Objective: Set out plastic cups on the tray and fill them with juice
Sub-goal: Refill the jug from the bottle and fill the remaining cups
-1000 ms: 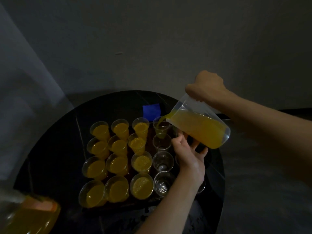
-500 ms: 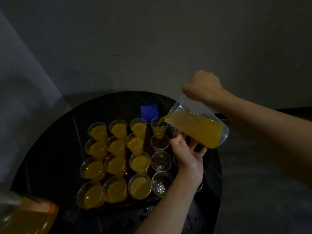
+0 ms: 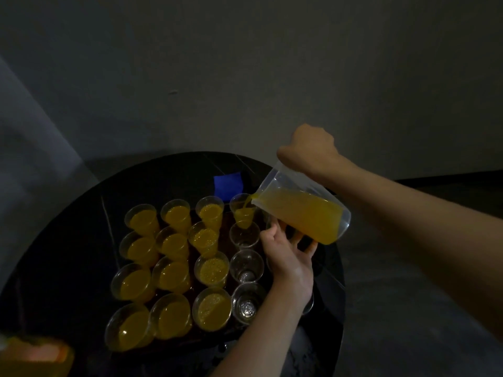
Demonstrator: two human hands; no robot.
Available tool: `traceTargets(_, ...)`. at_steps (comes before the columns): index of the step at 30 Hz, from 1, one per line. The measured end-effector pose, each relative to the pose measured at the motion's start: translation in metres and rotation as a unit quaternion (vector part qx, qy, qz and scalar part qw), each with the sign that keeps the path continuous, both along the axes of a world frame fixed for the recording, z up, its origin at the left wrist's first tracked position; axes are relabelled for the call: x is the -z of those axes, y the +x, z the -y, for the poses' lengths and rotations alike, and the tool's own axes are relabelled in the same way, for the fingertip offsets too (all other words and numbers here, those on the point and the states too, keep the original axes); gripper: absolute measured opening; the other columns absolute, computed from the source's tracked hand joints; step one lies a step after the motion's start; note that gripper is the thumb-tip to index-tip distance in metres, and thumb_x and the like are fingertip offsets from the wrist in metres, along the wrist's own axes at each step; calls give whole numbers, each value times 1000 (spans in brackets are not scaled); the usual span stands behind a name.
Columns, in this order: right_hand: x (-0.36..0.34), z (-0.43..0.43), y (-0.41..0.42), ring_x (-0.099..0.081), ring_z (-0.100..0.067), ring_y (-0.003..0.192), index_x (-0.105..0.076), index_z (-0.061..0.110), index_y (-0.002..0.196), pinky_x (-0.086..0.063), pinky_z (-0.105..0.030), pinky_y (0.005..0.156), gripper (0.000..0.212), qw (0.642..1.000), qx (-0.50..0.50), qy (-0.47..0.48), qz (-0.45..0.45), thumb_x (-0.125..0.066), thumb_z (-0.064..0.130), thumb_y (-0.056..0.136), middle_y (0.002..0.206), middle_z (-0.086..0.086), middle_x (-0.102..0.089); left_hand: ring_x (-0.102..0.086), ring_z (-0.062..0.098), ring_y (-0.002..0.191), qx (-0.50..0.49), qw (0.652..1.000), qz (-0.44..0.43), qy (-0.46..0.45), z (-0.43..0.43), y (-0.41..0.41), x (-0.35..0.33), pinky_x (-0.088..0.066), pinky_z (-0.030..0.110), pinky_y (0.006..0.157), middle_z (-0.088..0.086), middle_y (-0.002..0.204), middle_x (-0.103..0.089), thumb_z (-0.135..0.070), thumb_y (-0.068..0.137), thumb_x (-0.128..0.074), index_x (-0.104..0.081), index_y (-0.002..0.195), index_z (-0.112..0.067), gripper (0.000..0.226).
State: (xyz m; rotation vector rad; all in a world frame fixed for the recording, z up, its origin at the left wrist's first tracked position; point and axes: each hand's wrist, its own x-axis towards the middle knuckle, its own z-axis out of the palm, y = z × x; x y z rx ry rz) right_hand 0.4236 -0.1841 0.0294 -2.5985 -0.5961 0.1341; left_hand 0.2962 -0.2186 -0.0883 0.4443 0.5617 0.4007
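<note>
Your right hand (image 3: 310, 148) grips the jug (image 3: 302, 210), long axis tilted, spout down-left over the far cup (image 3: 243, 213); left hand (image 3: 288, 259): grip unclear.

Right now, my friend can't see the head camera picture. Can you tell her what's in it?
A person's right hand tips a clear jug, pouring orange juice into a plastic cup on a dark round table. Twelve cups to its left are full, three nearer ones are empty. The left hand reaches under the jug, fingers spread.
</note>
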Motion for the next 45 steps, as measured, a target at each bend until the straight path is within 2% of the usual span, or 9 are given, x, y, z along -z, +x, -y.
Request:
traceTargets(13, 5, -4, 2, -45, -18, 56, -54, 10, 70, -39, -27, 48, 19, 1000, -11, -4, 3, -61, 18, 87, 66, -5, -50, -51, 32, 128, -1, 1000, -15, -11, -1, 4, 2, -35, 63, 112, 6, 140, -52, -44, 101, -25, -47, 146, -37, 51)
traceTargets(19, 7, -8, 1, -51, -22, 65, -55, 11, 73, -47, -33, 58, 19, 1000, -18, -16, 7, -62, 20, 88, 73, -7, -54, -51, 33, 129, -1, 1000, -15, -19, -1, 5, 6, -35, 64, 112, 8, 143, -52, -45, 100, -27, -47, 146, -38, 50)
traceTargets(24, 5, -10, 3, -49, -19, 60, -55, 11, 73, -44, -28, 52, 19, 1000, -13, -19, 8, -61, 22, 88, 71, -5, -53, -52, 32, 128, -3, 1000, -12, -13, -3, 5, 4, -35, 64, 111, 6, 141, -52, -45, 100, -27, -48, 145, -38, 50)
traceTargets(28, 5, -12, 3, -44, -17, 57, -49, 13, 68, -37, -27, 47, 22, 999, -17, -24, 19, -60, 21, 86, 67, -4, -49, -51, 33, 128, -4, 1000, -6, -16, -2, 6, 5, -33, 65, 112, 6, 142, -52, -46, 100, -27, -48, 145, -38, 50)
traceTargets(38, 3, -10, 6, -42, -15, 53, -51, 14, 68, -36, -25, 45, 22, 1000, -12, -15, 19, -60, 21, 87, 65, -2, -48, -51, 32, 129, -3, 1000, -1, -14, -3, 9, 4, -33, 64, 113, 6, 141, -53, -44, 100, -26, -49, 145, -37, 51)
traceTargets(45, 0, -1, 1, -40, -15, 53, -48, 12, 66, -35, -26, 48, 22, 999, 14, 30, 6, -58, 16, 85, 63, -2, -44, -52, 31, 126, -10, 999, -16, 30, -11, 7, -3, -36, 62, 111, 4, 137, -54, -44, 98, -25, -50, 142, -37, 51)
